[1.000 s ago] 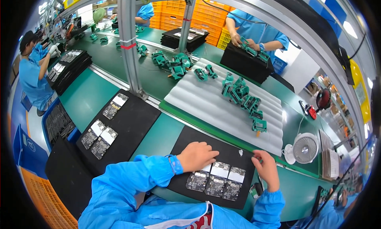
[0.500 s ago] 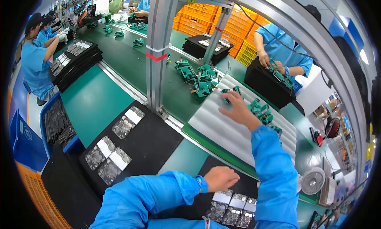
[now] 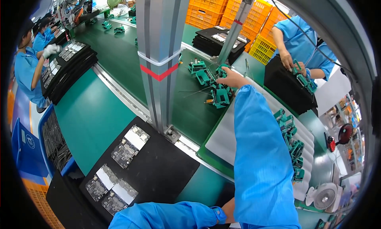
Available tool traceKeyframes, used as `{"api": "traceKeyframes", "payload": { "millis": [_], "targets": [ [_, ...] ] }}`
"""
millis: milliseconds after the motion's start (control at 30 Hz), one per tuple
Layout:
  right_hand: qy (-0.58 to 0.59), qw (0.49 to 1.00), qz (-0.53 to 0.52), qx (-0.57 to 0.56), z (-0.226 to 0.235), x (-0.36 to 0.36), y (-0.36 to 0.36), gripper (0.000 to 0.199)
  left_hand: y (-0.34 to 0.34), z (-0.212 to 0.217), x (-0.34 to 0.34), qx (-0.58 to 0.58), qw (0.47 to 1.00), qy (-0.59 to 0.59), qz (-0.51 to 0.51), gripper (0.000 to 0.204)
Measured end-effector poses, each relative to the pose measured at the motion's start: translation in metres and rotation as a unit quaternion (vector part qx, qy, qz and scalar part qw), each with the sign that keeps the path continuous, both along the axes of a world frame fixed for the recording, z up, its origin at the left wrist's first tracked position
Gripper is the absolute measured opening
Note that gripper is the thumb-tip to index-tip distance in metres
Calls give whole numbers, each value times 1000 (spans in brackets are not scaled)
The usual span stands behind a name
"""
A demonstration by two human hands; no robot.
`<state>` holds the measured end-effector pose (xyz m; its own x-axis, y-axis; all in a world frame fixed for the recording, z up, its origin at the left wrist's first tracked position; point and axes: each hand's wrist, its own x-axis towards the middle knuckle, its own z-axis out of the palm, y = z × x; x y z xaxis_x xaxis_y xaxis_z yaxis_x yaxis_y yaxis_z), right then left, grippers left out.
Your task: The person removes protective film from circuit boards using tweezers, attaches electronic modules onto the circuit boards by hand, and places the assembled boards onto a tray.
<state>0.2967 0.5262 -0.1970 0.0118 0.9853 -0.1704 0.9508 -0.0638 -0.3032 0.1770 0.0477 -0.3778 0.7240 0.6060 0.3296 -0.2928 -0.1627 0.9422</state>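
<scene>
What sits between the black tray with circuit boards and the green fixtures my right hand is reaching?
In the head view, the upright metal post with its red stripe stands between the black tray and the green fixtures at the right hand.

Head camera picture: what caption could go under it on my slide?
A blue-sleeved right hand reaches for green plastic fixtures on a conveyor, circuit boards on a black tray nearby.

One head-worn fisheye view, looking down and forward over the green bench (image 3: 99,114), close above the person's own blue sleeves, edges curving at the rim, no second view.
</scene>
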Motion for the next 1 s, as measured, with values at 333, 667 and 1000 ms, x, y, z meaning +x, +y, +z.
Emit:
{"api": "traceKeyframes", "payload": {
  "millis": [333, 667, 1000],
  "targets": [
    [-12, 997, -78, 3, 4, -27, -5, 106, -11, -31, 8, -313, 929, -99, -171, 68],
    [-64, 996, 17, -64, 4, -40, -2, 103, -25, -72, 21, -15, 993, 78, -92, 73],
    [-248, 968, 18, -43, 4, -49, -15, 71, 12, 6, 4, 118, 988, 70, -72, 43]
  ]
}}
